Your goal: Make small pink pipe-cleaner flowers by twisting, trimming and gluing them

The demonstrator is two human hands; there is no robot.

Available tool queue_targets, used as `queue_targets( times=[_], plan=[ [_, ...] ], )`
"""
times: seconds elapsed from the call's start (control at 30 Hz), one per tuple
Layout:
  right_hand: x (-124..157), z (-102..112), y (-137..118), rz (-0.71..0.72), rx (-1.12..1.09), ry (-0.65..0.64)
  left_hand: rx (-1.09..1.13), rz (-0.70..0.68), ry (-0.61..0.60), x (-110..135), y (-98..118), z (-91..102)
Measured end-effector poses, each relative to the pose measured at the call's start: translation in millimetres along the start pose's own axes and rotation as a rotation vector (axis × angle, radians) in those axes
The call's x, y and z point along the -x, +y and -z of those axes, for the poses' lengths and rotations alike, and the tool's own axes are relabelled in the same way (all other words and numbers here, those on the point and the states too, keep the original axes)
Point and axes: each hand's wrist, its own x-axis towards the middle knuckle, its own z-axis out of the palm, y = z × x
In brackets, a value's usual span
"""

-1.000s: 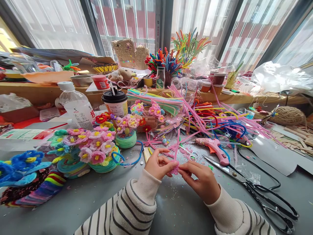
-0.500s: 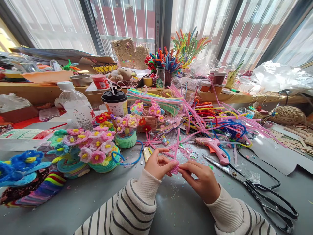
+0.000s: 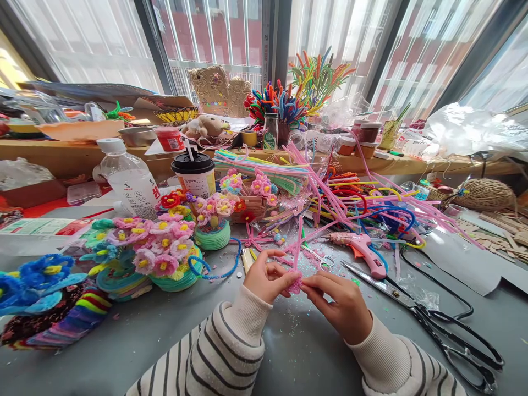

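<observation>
A pink pipe cleaner (image 3: 298,247) is curled into a small coil at its lower end, with a straight length standing up from it. My left hand (image 3: 268,278) is closed, pinching the coil between thumb and fingers. From the other side, the thumb and forefinger of my right hand (image 3: 340,302) pinch the coil's right edge. Fingers partly hide the coiled part. Just beyond the hands lie small scissors (image 3: 325,260) with white handles and a pink pipe-cleaner shape (image 3: 253,236).
To the right are a pink glue gun (image 3: 363,247) and large black-handled scissors (image 3: 412,305). Pots of pipe-cleaner flowers (image 3: 165,242) stand left, near a plastic bottle (image 3: 127,176) and a lidded cup (image 3: 193,173). Loose pipe cleaners (image 3: 330,192) heap up behind. Glitter dots the grey table (image 3: 305,357).
</observation>
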Motion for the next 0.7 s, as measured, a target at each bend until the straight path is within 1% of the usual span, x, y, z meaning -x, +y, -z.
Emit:
queue_targets(
  times=[0.2,0.3,0.4,0.5,0.57,0.7],
  plan=[
    [0.6,-0.4,0.3,0.006,-0.010,0.007,-0.002,0.005,0.004,0.2,0.6,-0.1],
    [-0.3,1.1,2.1,-0.008,-0.074,-0.016,-0.007,-0.004,0.007,-0.1,0.1,-0.2],
    [-1.1,4.6,4.3,-0.063,-0.177,-0.030,0.010,-0.031,0.019,-0.3,0.2,-0.4],
    [-1.5,7.5,5.2,-0.130,-0.207,0.035,0.029,-0.045,0.021,-0.3,0.9,-0.8],
    [-1.8,7.9,4.8,-0.120,-0.194,0.067,0.029,-0.043,0.017,-0.1,1.2,-1.0],
    [-2.0,5.6,3.7,-0.060,-0.176,0.056,-0.010,-0.031,0.016,0.4,0.6,-1.1]
  ],
)
